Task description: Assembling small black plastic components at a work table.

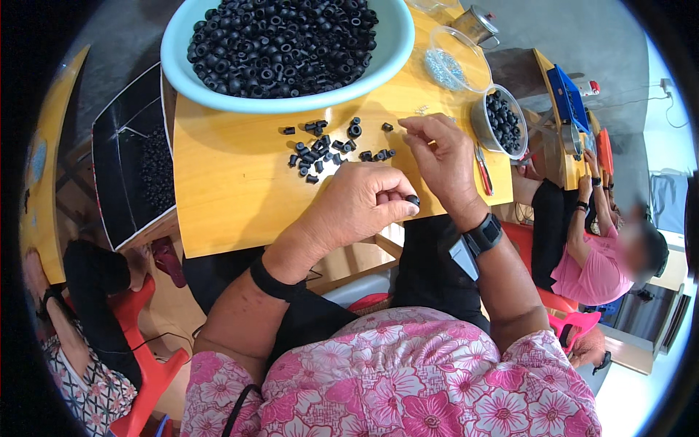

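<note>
Between the thumb and fingers of my left hand [362, 202] is a small black rubber piece [413, 200], held over the near edge of the yellow table [226, 211]. My right hand [443, 154] is raised just beyond and to the right; its thumb and forefinger come close together near the tabletop, and I cannot tell if anything tiny is between them. Several loose black rubber pieces [313, 156] lie on the table beyond my left hand. One single black piece [387, 127] sits close to my right fingertips.
A light blue basin [175, 65] heaped with black pieces stands at the back. Right of my hands are a clear tub [480, 120] of black parts, red-handled tweezers [484, 175] and a clear container [477, 65] with small metal bits. A black-lined box [120, 175] is at left. Co-workers sit both sides.
</note>
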Available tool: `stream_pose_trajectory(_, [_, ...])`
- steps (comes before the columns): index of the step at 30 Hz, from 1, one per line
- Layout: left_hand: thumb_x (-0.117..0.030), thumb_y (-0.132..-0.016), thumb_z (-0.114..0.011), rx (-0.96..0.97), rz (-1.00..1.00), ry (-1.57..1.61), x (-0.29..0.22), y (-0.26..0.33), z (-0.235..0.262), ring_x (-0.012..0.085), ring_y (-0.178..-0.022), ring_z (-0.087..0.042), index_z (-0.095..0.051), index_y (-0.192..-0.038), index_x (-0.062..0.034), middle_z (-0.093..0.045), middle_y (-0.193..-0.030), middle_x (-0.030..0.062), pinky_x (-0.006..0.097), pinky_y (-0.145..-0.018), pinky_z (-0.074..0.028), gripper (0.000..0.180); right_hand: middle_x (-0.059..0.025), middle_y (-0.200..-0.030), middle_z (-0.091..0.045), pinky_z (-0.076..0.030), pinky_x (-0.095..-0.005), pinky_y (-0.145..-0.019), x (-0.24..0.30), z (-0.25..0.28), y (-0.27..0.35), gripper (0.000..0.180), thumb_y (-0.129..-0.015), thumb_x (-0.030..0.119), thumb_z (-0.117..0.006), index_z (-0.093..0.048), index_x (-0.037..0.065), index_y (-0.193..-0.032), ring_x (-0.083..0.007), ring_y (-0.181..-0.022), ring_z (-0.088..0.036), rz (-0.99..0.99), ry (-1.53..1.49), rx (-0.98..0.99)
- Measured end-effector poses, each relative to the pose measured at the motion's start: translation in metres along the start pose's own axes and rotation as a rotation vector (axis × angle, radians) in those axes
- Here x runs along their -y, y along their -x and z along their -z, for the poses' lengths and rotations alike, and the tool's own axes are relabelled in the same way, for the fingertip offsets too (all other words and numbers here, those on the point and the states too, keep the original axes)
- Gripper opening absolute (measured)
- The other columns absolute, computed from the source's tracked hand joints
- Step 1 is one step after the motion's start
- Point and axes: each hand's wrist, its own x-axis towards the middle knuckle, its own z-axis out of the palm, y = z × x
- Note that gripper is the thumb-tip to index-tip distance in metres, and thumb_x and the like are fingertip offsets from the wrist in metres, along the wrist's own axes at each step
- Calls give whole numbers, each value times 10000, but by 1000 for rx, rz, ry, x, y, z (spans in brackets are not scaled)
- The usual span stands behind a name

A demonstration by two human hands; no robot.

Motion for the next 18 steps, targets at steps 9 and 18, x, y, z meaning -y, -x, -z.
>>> stream_pose_trajectory(9, [-66,-823,-745,7,100,30,0,0,3,51,-669,-588,-718,-892,-25,-678,-772,14,226,-618,-479,84,-114,-880,-665,-526,-359,-702,-5,-12,-22,185,-794,29,-708,-734,44,-976,-277,-779,-665,145,97,143])
stream_pose_trajectory(18, [-59,-891,-709,-77,96,146,3,-2,5,17,-723,-576,-701,-978,18,-658,-812,-41,194,-669,-491,117,-116,-887,-663,-531,-349,-695,-14,-5,-15,174,-806,8,-689,-705,32,-978,-256,-775,-667,179,134,139])
